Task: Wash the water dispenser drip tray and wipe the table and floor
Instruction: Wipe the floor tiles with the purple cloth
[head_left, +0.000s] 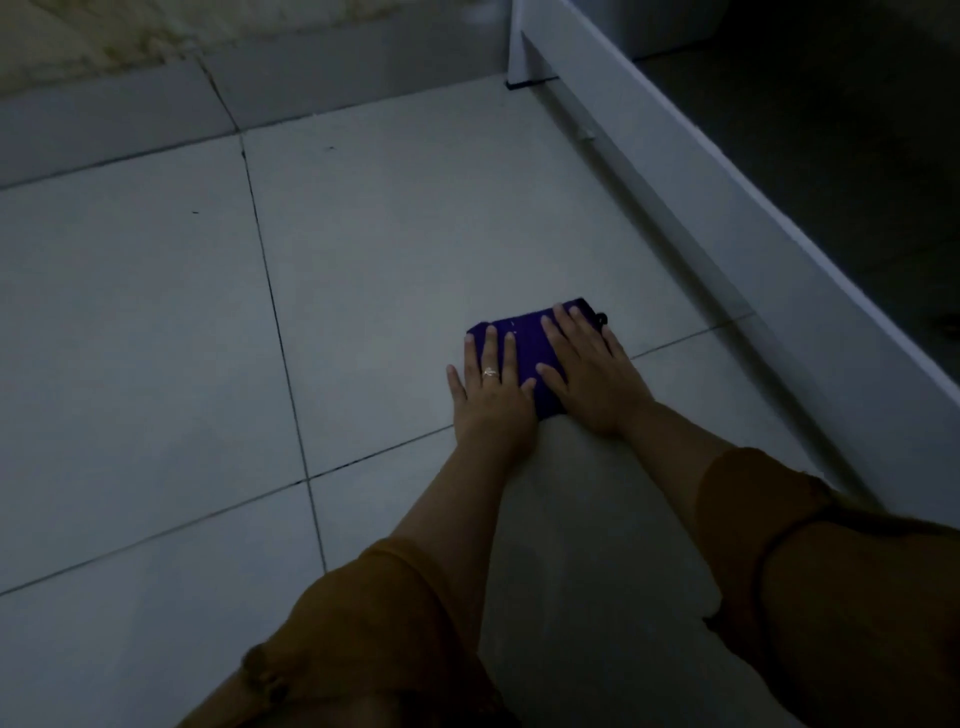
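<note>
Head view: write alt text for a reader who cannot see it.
A left hand, wearing a ring, and a right hand press flat side by side on a purple cloth on a dim, pale tiled floor. A white rail runs diagonally along the right.

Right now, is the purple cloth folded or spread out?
Folded, it appears: the cloth is a compact, thick rectangle on the floor, with the left hand and right hand pressing flat on it.
</note>
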